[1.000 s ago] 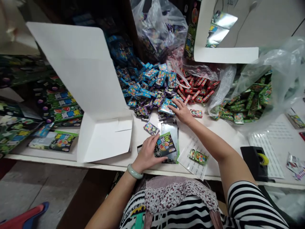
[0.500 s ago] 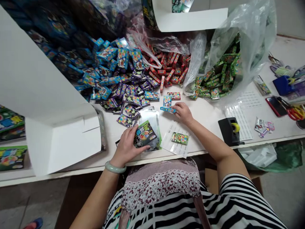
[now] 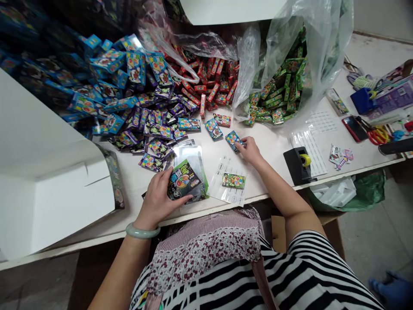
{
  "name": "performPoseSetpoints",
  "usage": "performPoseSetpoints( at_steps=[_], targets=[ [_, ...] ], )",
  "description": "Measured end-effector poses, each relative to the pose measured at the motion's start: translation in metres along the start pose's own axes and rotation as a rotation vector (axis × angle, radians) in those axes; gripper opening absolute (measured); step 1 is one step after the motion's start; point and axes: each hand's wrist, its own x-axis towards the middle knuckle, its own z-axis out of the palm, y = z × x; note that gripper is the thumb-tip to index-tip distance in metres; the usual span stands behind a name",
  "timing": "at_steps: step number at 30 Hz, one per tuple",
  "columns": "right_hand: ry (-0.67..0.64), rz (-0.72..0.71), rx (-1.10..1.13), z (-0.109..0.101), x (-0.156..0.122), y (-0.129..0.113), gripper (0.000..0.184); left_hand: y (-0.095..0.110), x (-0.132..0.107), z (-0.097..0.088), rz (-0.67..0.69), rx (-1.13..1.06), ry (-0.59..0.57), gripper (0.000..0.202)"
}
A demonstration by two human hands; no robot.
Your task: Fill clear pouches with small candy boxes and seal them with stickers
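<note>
Across one flat white tabletop (image 3: 211, 150) lay loose heaps of small multicoloured packets (image 3: 158, 129). Near the front edge, the left hand (image 3: 158, 198) lay against a flat black-and-green printed pack (image 3: 184, 181); whether it gripped could not be told. Farther right, the right hand (image 3: 250, 150) pinched a small blue rectangular packet (image 3: 232, 139).

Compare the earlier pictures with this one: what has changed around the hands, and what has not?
One blue packet has come rightward and nearer the green packet, let go beside the red packet. The right hand holds another blue packet by its edge, drawn rightward too and now apart from the first. The left hand stays on the black card; the green packet remains on the printed sheet.
</note>
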Motion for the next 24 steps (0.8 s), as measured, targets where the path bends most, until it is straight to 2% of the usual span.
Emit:
performPoseSetpoints(
  at_steps=[3,5,7,10,12,16,20,24],
  targets=[
    [-0.129,-0.240,-0.185,-0.019,-0.002,-0.001,0.061,0.000,0.003,0.001,0.000,0.007,-0.006,0.094],
    [-0.268,-0.420,-0.278,-0.031,0.007,-0.006,0.078,0.002,0.007,0.002,0.007,0.010,-0.021,0.095],
    [-0.430,-0.536,-0.356,-0.038,0.024,-0.012,0.092,0.006,0.011,0.002,0.017,0.012,-0.047,0.096],
    [-0.573,-0.612,-0.403,-0.042,0.044,-0.019,0.089,0.010,0.015,0.003,0.027,0.012,-0.068,0.096],
    [-0.547,-0.653,-0.349,-0.044,0.043,-0.025,0.078,0.011,0.015,0.003,0.024,0.010,-0.055,0.095],
    [-0.395,-0.786,-0.090,-0.055,0.001,-0.052,0.076,0.010,0.012,0.005,0.010,0.006,-0.018,0.099],
    [-0.527,-1.006,-0.045,-0.066,-0.049,-0.088,0.073,0.013,0.015,0.006,0.063,-0.015,-0.027,0.101],
    [-0.648,-1.087,-0.131,-0.066,-0.060,-0.104,0.069,0.016,0.016,0.001,0.112,-0.028,-0.075,0.098]
  ],
)
